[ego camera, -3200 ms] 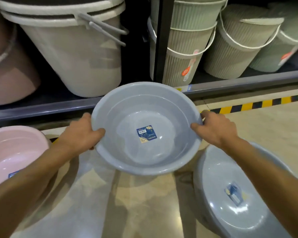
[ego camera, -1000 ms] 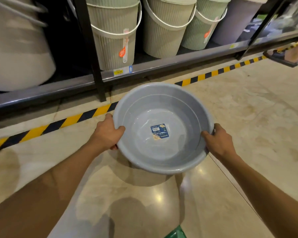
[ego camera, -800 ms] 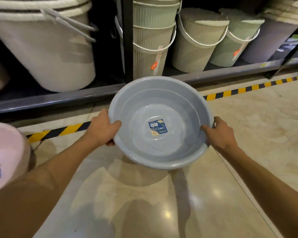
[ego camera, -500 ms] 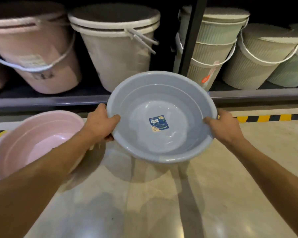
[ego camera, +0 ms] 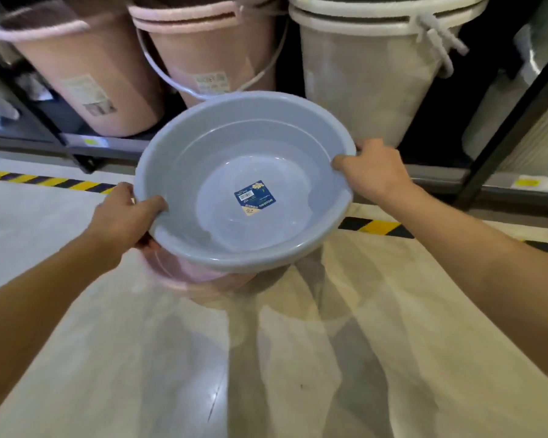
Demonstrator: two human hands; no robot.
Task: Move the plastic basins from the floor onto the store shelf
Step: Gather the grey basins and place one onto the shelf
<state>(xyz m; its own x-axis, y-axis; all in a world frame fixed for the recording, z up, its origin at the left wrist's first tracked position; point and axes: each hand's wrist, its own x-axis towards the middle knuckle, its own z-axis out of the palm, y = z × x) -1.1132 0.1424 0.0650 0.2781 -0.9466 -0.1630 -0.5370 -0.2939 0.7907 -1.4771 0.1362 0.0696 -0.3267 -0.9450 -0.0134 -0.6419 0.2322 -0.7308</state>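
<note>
A round grey-blue plastic basin [ego camera: 209, 159] with a blue label on its bottom hangs in front of me, tilted a little. My left hand [ego camera: 124, 216] grips its left rim with the thumb inside. On the right rim my right hand [ego camera: 374, 172] holds it the same way. Directly under the grey basin a pink basin [ego camera: 184, 273] shows only as a strip of wall and rim; whether the two touch I cannot tell. The low dark store shelf [ego camera: 108, 143] runs behind them.
On the shelf stand two pink buckets [ego camera: 86, 74] [ego camera: 215, 52] and a cream bucket [ego camera: 367, 77] with handles. A black shelf post [ego camera: 513, 128] rises at the right. Yellow-black tape [ego camera: 45, 181] marks the glossy tiled floor in front of the shelf.
The view has swung left along the shelf, bringing the pink buckets in. The grey basin, still in both hands, now sits over the pink basin that lay to its left.
</note>
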